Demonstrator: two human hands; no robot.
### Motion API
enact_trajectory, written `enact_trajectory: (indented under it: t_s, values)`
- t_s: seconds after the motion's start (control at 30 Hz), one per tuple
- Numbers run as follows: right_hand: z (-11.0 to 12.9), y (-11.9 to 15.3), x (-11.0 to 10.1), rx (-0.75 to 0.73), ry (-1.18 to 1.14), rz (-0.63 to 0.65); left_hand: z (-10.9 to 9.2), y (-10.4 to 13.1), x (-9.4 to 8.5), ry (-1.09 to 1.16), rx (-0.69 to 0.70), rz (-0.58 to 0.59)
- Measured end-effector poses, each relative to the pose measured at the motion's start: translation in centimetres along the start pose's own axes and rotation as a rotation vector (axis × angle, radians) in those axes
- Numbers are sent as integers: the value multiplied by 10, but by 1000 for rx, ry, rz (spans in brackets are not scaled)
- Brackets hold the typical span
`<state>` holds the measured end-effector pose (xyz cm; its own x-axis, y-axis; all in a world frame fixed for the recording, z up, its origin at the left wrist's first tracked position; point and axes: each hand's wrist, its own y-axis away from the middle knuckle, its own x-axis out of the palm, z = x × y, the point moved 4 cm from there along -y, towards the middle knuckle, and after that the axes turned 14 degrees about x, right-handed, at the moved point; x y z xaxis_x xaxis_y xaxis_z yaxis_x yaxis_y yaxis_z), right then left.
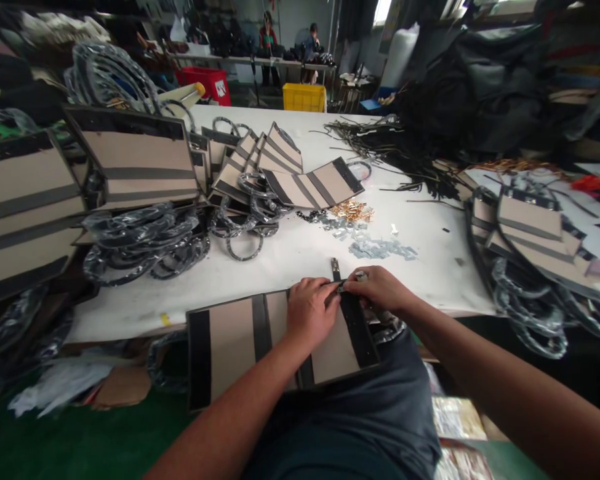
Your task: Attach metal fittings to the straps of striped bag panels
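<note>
A beige and black bag panel [233, 337] lies open across my lap and against the table's front edge. My left hand [313, 310] rests on its upper part, fingers pressed together at a small dark strap piece near the panel's top edge. From the right, my right hand [375, 288] meets it there, its fingers pinched on something small that I cannot make out. A short dark strap with a metal fitting [335, 265] sticks up just beyond my fingertips. Plastic-wrapped handles [390, 330] show under my right wrist.
On the white table [290, 267] lie gray metal plates [383, 248] and gold fittings [353, 211]. Bag panels with wrapped handles [140, 157] are piled left, more [535, 233] at right. Dark cords [395, 147] lie behind. Two people sit far back near a yellow crate [304, 98].
</note>
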<state>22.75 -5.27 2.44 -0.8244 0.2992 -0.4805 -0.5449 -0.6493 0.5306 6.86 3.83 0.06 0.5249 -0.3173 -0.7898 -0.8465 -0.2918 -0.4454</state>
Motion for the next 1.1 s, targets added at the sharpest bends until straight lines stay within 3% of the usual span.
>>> enact_trajectory:
  t_s: [0.3,0.5,0.67,0.83,0.93,1.1]
  values:
    - [6,-1,9,-28,239,-192,1,1,1,22,-1,-16]
    - [4,1,12,-127,385,-351,0,-2,0,2,-13,-39]
    - [5,4,12,-154,369,-325,1,-6,0,-33,21,-17]
    - [12,6,-19,-46,78,-202,8,-11,-1,-1,58,-2]
    - [18,-6,-51,-11,45,-321,14,-16,-2,53,23,-8]
    - [28,-59,-82,-32,348,-529,20,-20,-2,122,-16,-5]
